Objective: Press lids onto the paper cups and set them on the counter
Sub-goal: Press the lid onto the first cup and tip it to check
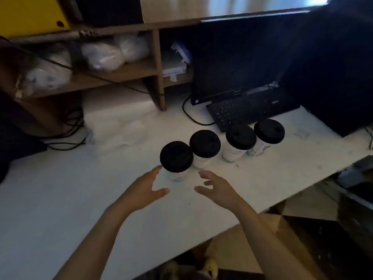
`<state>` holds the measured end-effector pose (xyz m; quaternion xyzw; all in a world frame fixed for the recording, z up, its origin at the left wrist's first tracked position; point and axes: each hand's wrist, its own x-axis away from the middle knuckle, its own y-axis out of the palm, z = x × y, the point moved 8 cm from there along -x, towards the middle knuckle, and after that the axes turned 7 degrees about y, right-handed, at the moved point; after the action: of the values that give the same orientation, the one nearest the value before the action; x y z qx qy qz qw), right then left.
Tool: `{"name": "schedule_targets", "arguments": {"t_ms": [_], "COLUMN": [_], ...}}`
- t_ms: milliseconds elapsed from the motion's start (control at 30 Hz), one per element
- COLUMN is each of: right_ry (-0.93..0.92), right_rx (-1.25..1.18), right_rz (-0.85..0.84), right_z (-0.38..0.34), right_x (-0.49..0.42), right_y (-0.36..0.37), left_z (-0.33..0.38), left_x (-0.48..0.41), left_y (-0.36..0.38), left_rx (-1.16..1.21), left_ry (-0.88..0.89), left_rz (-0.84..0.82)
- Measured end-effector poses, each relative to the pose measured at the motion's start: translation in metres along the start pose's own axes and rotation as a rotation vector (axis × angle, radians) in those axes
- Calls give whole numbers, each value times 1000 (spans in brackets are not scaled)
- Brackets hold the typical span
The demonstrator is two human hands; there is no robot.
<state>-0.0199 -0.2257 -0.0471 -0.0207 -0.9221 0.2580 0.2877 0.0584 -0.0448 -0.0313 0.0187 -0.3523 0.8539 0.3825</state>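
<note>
My left hand (pixel 144 188) and right hand (pixel 217 188), fingers spread and empty, flank the centre-frame cup (pixel 176 158); a careless brush could tip it into its neighbour (pixel 204 147).

Paper cups (pixel 232 154): four, upright in one row on the worktop (pixel 80 188), just in front of the keyboard (pixel 252 110). Black lids (pixel 204 143): four, one seated on each cup. Keyboard: one. Monitor (pixel 238 57): one, directly behind the keyboard. Plastic-wrapped bundles (pixel 103 55): three discernible, on the shelf (pixel 121 71) well left of the keyboard.
</note>
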Motion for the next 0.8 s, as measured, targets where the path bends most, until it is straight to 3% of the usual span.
{"name": "schedule_targets", "arguments": {"t_ms": [167, 433, 567, 800], "right_ry": [-104, -160, -197, -280], "right_rx": [-149, -246, -233, -281], "right_rz": [81, 351, 336, 155], "right_z": [-26, -37, -43, -74], "right_x": [-15, -24, -26, -24], "right_y": [32, 36, 38, 75], "left_z": [14, 1, -7, -33], "left_x": [-37, -45, -33, 17], "left_y": [-3, -5, -13, -44], "left_rx": [286, 429, 426, 457], "left_ry": [120, 132, 130, 77], "left_rz": [126, 285, 331, 448]}}
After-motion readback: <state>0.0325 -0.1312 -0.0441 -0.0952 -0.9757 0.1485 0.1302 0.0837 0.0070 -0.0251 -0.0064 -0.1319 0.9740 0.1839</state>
